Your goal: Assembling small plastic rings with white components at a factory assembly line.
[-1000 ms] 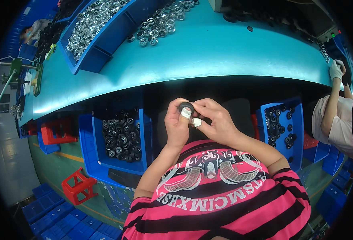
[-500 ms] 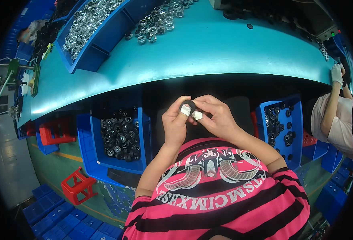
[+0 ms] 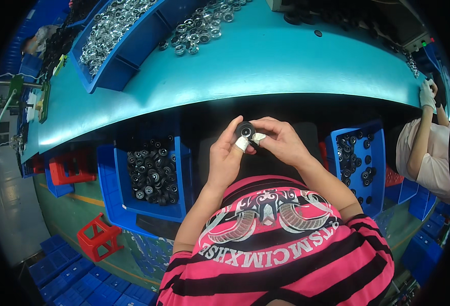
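Observation:
In front of my chest I hold a small black wheel (image 3: 245, 127) with a pale hub at its centre. My left hand (image 3: 226, 157) grips its left side, fingers behind and thumb at the lower edge. From the right, my right hand (image 3: 284, 144) pinches the same wheel between thumb and fingers. White tape or cloth wraps both thumbs. The wheel's back is hidden by my fingers.
Left of me is a blue bin (image 3: 188, 178) of black wheels; another blue bin (image 3: 380, 173) with wheels is at right. On the teal table (image 3: 266, 66), a blue tray (image 3: 114, 76) holds clear wheel parts. A co-worker's gloved hand (image 3: 427, 94) is at far right. Red stools (image 3: 98, 238) stand left.
The wheel has turned in my fingers, so its hub face shows where my left thumb covered it. Both hands have shifted slightly, and the left thumb has slid down to the wheel's lower edge.

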Demonstrator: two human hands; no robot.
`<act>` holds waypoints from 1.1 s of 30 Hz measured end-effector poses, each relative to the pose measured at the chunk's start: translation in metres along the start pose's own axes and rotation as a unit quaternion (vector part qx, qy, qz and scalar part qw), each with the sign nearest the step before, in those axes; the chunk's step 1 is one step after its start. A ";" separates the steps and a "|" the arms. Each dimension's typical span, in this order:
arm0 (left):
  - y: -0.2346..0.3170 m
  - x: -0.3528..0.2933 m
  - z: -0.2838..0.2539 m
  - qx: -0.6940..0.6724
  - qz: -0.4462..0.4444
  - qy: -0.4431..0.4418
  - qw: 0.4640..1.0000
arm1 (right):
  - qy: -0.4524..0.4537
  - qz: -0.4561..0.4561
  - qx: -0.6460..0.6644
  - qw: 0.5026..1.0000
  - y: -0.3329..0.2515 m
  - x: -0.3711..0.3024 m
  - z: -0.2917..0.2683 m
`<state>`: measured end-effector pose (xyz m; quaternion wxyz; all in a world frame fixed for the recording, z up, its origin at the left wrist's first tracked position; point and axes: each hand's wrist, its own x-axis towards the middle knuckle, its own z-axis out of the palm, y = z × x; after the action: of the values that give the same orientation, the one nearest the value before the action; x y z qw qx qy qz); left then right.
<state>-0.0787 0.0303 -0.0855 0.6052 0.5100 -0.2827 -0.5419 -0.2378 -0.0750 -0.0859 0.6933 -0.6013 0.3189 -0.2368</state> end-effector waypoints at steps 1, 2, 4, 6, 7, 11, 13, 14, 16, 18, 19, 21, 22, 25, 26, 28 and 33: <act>0.000 0.000 0.000 0.004 0.001 -0.004 1.000 | -0.002 0.005 0.004 1.000 0.001 0.000 -0.001; 0.000 -0.001 0.000 0.009 0.002 -0.008 1.000 | -0.004 0.010 0.009 1.000 0.001 0.001 -0.002; 0.002 -0.002 0.003 0.019 0.013 -0.010 1.000 | -0.012 0.040 -0.004 0.999 0.000 0.002 -0.004; 0.007 -0.003 0.010 0.031 0.035 -0.006 0.999 | -0.013 0.026 -0.041 0.999 0.002 0.000 -0.004; 0.006 -0.004 0.008 0.048 0.031 0.001 0.998 | -0.006 -0.005 -0.074 0.997 0.004 -0.001 -0.003; 0.022 -0.013 -0.032 0.191 0.061 0.054 0.978 | 0.057 -0.121 -0.208 0.969 -0.050 0.004 -0.018; 0.036 -0.023 -0.076 0.363 0.068 0.120 0.922 | 0.101 -0.214 -0.291 0.927 -0.077 0.017 -0.050; 0.043 -0.034 -0.104 0.463 0.053 0.165 0.870 | 0.134 -0.196 -0.315 0.919 -0.094 0.026 -0.063; 0.051 -0.061 -0.165 0.647 0.007 0.243 0.723 | 0.189 -0.265 -0.359 0.875 -0.106 0.059 -0.104; 0.049 -0.095 -0.207 0.693 -0.044 0.313 0.648 | 0.231 -0.224 -0.434 0.842 -0.111 0.096 -0.138; 0.051 -0.096 -0.205 0.665 -0.047 0.322 0.672 | 0.240 -0.208 -0.469 0.824 -0.110 0.114 -0.151; 0.054 -0.098 -0.201 0.607 -0.052 0.339 0.717 | 0.256 -0.171 -0.538 0.785 -0.104 0.144 -0.174; 0.052 -0.093 -0.188 0.560 -0.023 0.325 0.762 | 0.259 -0.162 -0.562 0.768 -0.100 0.157 -0.181; 0.043 -0.070 -0.137 0.415 0.046 0.248 0.874 | 0.256 -0.157 -0.599 0.743 -0.090 0.176 -0.182; 0.039 -0.062 -0.117 0.350 0.058 0.208 0.912 | 0.248 -0.172 -0.592 0.747 -0.091 0.172 -0.178; 0.032 -0.039 -0.074 0.201 0.060 0.107 0.972 | 0.206 -0.204 -0.538 0.791 -0.101 0.159 -0.152; 0.029 0.009 -0.012 -0.082 0.047 -0.040 0.995 | -0.039 -0.322 -0.394 0.860 -0.098 0.061 -0.031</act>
<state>-0.0548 0.0224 -0.0642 0.6583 0.4229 -0.2849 -0.5537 -0.2131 -0.1556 -0.0010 0.2953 -0.9024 0.1462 -0.2777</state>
